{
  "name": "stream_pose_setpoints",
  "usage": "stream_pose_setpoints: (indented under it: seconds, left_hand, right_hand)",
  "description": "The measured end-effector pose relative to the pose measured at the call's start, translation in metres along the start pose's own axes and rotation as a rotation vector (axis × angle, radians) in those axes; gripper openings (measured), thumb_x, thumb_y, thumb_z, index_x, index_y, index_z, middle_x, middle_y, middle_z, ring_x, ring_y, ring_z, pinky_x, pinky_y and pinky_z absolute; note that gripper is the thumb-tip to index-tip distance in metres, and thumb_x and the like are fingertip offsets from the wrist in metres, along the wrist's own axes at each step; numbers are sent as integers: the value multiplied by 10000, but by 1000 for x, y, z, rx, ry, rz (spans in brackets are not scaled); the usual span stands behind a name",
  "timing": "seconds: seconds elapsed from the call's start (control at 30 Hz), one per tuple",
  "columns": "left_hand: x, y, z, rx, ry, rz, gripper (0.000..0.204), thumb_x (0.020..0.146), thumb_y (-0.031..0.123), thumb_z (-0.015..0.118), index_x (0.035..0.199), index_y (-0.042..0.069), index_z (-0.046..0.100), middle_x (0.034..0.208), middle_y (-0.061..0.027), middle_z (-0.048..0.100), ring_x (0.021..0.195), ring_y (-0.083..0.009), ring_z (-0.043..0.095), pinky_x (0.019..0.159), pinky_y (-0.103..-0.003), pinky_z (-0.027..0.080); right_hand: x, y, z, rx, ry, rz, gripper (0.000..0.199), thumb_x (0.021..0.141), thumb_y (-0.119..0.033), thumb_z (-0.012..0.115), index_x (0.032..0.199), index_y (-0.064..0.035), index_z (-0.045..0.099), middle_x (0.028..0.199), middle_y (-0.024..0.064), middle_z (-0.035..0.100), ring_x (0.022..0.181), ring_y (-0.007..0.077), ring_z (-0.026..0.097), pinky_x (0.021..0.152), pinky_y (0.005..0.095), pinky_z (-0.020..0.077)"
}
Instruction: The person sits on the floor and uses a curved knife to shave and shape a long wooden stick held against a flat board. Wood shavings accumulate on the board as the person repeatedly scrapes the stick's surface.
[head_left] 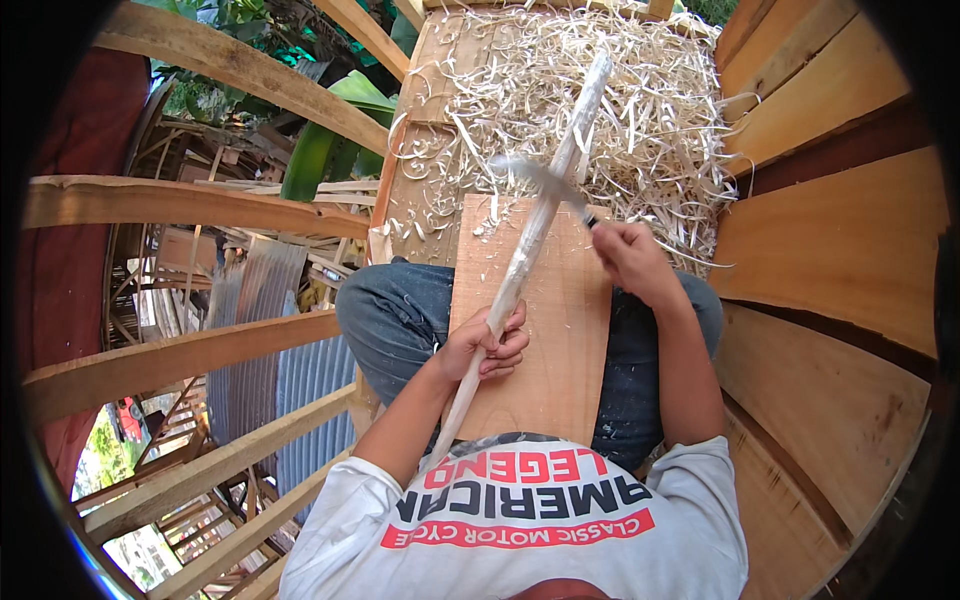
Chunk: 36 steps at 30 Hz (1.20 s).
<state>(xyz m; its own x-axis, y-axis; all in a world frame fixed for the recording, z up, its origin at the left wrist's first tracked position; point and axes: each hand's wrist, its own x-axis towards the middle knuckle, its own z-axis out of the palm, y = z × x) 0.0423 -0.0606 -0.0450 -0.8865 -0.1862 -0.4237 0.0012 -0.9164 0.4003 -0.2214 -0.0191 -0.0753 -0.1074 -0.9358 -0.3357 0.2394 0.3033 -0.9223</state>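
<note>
- Two bare hands at work over a flat wooden board that lies across the person's lap.
- Left hand: fingers curled tight around the lower part of a long pale stick, thumb over the top.
- Stick's long axis runs from near the person's chest, lower left, up and away to the upper right; far tip points out over the shavings. Most of its length lies beyond the left grip; a shorter tail runs back below it.
- Right hand: closed around the handle of a knife, just right of the stick.
- Knife blade reaches left and crosses the stick, well above the left hand; blade blurred.
- Farther out: heap of pale curled wood shavings on the planks.
</note>
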Motion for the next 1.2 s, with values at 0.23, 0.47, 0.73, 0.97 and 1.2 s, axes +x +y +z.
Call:
stream_pose_setpoints:
  seconds: [0.23, 0.47, 0.73, 0.97, 1.2]
  left_hand:
    - [4, 2, 1, 17, 2, 6, 267, 648, 96, 491, 862, 104, 330, 559, 15, 349, 369, -54, 327, 325, -193, 283]
    - [3, -1, -1, 56, -17, -12, 275, 636, 87, 487, 862, 102, 330, 566, 10, 360, 372, -58, 337, 328, -194, 288]
    - [2, 0, -1, 35, -27, 15, 275, 645, 96, 489, 867, 99, 327, 568, 10, 364, 374, -61, 344, 330, -192, 290]
    - [0, -1, -4, 12, -40, 21, 259, 660, 98, 488, 862, 98, 326, 570, 8, 368, 373, -60, 346, 333, -192, 287]
    - [0, -1, -2, 93, 2, 36, 252, 658, 92, 480, 859, 95, 327, 563, 8, 367, 365, -58, 339, 331, -192, 277]
  right_hand:
    - [0, -2, 2, 58, 52, -5, 362, 933, -328, 599, 717, -39, 588, 519, -78, 396, 487, 2, 360, 418, 203, 239]
    - [5, 0, -9, 18, 89, -32, 369, 933, -328, 592, 703, -40, 574, 504, -71, 408, 417, 13, 336, 383, 208, 217]
    - [7, 2, -25, 259, 403, -124, 287, 929, -300, 604, 772, -67, 546, 492, -73, 393, 373, 7, 321, 338, 199, 217]
    - [-2, 2, -7, -171, 263, -343, 164, 887, -179, 643, 930, -28, 592, 654, -6, 542, 550, 56, 461, 501, 228, 372]
    - [8, 5, 2, -478, 517, -382, 271, 871, -254, 647, 1023, -31, 622, 685, 136, 609, 607, 195, 585, 601, 325, 465]
